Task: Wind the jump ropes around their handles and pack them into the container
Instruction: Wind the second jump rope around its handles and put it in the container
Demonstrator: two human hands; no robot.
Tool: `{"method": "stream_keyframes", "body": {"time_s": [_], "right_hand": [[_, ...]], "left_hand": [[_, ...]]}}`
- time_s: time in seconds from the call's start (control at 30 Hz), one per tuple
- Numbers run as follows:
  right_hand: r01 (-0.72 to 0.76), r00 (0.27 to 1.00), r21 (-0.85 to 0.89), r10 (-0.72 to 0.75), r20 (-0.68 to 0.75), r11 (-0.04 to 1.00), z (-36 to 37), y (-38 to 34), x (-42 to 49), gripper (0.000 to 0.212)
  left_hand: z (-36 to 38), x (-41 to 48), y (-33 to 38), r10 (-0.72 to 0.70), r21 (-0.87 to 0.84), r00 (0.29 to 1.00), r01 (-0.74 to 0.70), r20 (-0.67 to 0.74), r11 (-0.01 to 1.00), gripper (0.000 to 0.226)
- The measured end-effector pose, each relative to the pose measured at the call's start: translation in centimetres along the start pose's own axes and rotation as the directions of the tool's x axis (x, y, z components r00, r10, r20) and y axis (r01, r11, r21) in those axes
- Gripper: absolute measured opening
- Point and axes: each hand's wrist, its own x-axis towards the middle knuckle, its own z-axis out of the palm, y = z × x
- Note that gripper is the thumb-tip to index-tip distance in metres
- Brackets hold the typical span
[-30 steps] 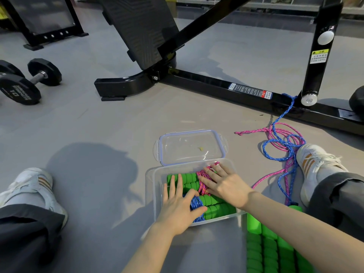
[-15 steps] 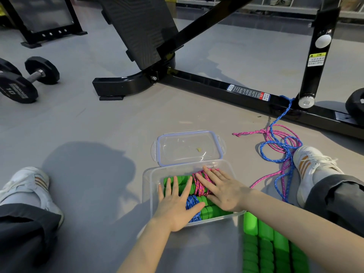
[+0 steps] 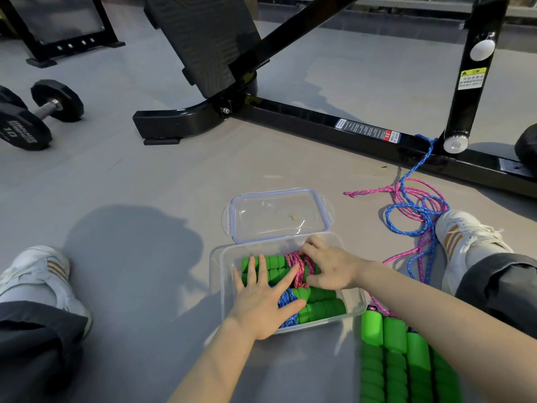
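Clear rigid plastic forms the container [image 3: 216, 274], which stands on the grey floor between the person's legs. Its clip lid [image 3: 279, 213] lies off, just behind it. Two ropes look finished: a pink-wound bundle [image 3: 303, 264] and a blue-wound bundle [image 3: 319, 308], both on ribbed green foam handles, lie side by side inside.

The left grip [image 3: 261, 303] presses flat across their left ends, fingers straight and spread. The right grip [image 3: 331, 267] curls fingers and thumb round the pink-wound bundle.

Left to do, I judge, are the loose ropes [image 3: 422, 212] of braided pink and blue cord. They sprawl by the right shoe, the blue one caught on the black steel machine frame [image 3: 348, 123]. Their unwound handles [image 3: 395, 338] lie outside, just beside the container's right end.
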Motion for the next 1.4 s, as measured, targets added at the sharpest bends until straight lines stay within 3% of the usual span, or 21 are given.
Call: {"method": "stream_keyframes", "body": {"time_s": [0.07,0.2,0.4,0.5,0.53,0.67,0.87,1.03,1.23,1.4], "right_hand": [[0.016,1.0,-0.071,-0.017,-0.021,0.997,0.5,-0.2,0.0,0.05],[-0.012,0.998,-0.261,-0.006,-0.068,0.965,1.9,-0.6,-1.3,0.078],[-0.002,0.998,-0.503,-0.03,-0.056,0.864,2.8,1.5,-2.6,0.065],[0.174,0.985,-0.497,-0.143,0.101,0.85,1.9,1.3,-3.0,0.087],[0.19,0.982,-0.477,-0.164,0.096,0.858,2.0,1.4,-2.9,0.086],[0.095,0.995,-0.538,-0.057,0.086,0.838,2.2,0.8,-2.0,0.061],[-0.004,0.993,-0.614,0.073,0.087,0.789,2.0,-1.1,-2.1,0.064],[-0.074,0.988,-0.45,0.128,0.091,0.89,1.8,-1.5,-2.7,0.067],[-0.115,0.981,-0.371,0.164,0.102,0.921,2.7,-1.5,-1.6,0.07],[-0.158,0.974,-0.361,0.205,0.094,0.919,3.1,-1.5,-1.3,0.071]], "left_hand": [[0.1,0.1,0.1,-0.018,0.008,1.0,0.017,0.009,1.0,0.064],[0.1,0.0,0.2,-0.043,0.007,0.999,0.043,0.019,0.999,0.066],[-0.2,-0.2,0.3,-0.061,0.006,0.997,0.061,0.036,0.998,0.065],[-0.2,0.0,0.4,-0.073,0.017,0.997,0.072,0.032,0.997,0.066],[-0.2,0.1,0.4,-0.075,0.029,0.997,0.074,0.032,0.997,0.067],[-0.2,0.5,0.8,-0.085,0.064,0.996,0.083,0.034,0.995,0.068],[-0.4,0.0,1.1,-0.114,0.006,0.993,0.113,0.035,0.994,0.07],[-0.2,-0.5,1.2,-0.164,-0.005,0.986,0.164,0.031,0.986,0.073],[0.0,0.0,0.9,-0.147,-0.09,0.986,0.155,0.084,0.984,0.069],[-0.3,0.2,0.9,-0.153,-0.063,0.981,0.161,0.116,0.985,0.07]]}}
